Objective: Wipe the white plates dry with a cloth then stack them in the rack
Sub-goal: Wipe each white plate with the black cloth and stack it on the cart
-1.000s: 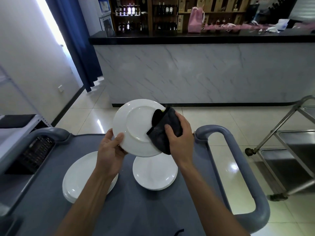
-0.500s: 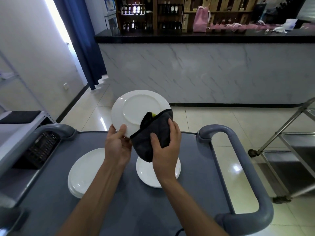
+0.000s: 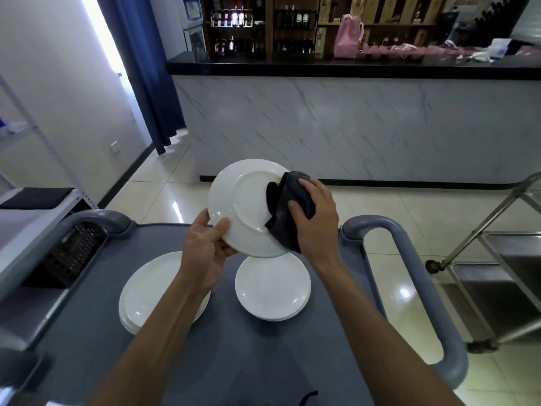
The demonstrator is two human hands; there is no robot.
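Observation:
I hold a white plate (image 3: pixel 243 203) tilted up above the grey cart (image 3: pixel 240 353), its underside facing me. My left hand (image 3: pixel 206 250) grips its lower left rim, thumb on the underside. My right hand (image 3: pixel 314 218) clutches a dark grey cloth (image 3: pixel 285 206) and presses it against the plate's right side. Below, on the cart top, lie a stack of white plates (image 3: pixel 149 291) at the left and a smaller stack of white plates (image 3: pixel 272 288) in the middle.
The cart has raised grey handles at the far left (image 3: pixel 96 218) and along the right (image 3: pixel 409 259). A black basket (image 3: pixel 73 253) sits on a shelf to the left. A steel trolley (image 3: pixel 497 253) stands at the right. A marble-fronted counter (image 3: pixel 351 127) is ahead.
The cloth and my right hand have slid from the plate's lower edge up to its right side. The plate has shifted slightly in my left hand.

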